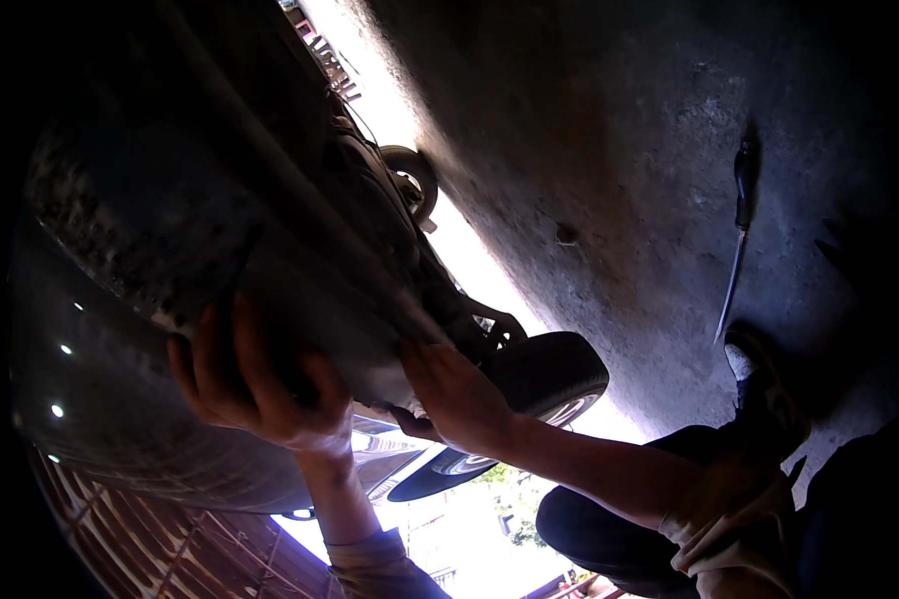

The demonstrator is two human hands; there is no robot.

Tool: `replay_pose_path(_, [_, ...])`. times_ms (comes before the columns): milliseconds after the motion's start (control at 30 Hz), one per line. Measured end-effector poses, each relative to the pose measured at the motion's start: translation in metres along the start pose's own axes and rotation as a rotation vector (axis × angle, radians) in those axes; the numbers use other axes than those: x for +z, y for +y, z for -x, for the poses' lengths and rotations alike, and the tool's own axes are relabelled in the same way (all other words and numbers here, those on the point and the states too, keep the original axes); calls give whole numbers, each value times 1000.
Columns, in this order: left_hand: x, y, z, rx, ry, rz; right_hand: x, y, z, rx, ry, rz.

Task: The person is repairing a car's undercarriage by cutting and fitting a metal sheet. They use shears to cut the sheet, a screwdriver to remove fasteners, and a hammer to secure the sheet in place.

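A car's dark, dusty bumper (210, 250) with a rounded underside fills the left of the head view. My left hand (260, 384) presses up against it, its fingers curved over the surface and spaced apart, the thumb on the right side. Further right, my right hand (459, 399) grips the lower edge of the same panel, fingers laid over one side and thumb on the other. Shadow hides whatever lies under the fingertips of both hands.
A front wheel (559, 374) stands just beyond my right hand, and another wheel (410, 185) lies farther under the car. On the concrete floor (619, 200) is a screwdriver (739, 215) with a dark handle, near my shoe (754, 369). A slatted shutter (170, 539) is at lower left.
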State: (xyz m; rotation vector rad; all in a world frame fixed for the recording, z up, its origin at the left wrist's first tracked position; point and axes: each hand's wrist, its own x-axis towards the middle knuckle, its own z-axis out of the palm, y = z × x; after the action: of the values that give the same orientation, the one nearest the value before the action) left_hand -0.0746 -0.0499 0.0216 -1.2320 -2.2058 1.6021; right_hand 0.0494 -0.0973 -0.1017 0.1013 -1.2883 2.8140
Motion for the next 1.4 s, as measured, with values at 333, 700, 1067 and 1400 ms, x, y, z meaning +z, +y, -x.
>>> replay_pose_path(333, [7, 7, -15, -58, -15, -141, -7, -3, -6, 2, 16, 40])
replay_pose_path(700, [12, 12, -21, -163, -32, -94, -13, -7, -14, 75, 0, -6])
replay_pose_path(1067, [9, 11, -20, -197, -104, -188, -8, -1, -11, 132, -96, -79])
replay_pose_path(1400, [0, 13, -14, -201, -144, -152, -9, -2, -11, 86, -138, -146])
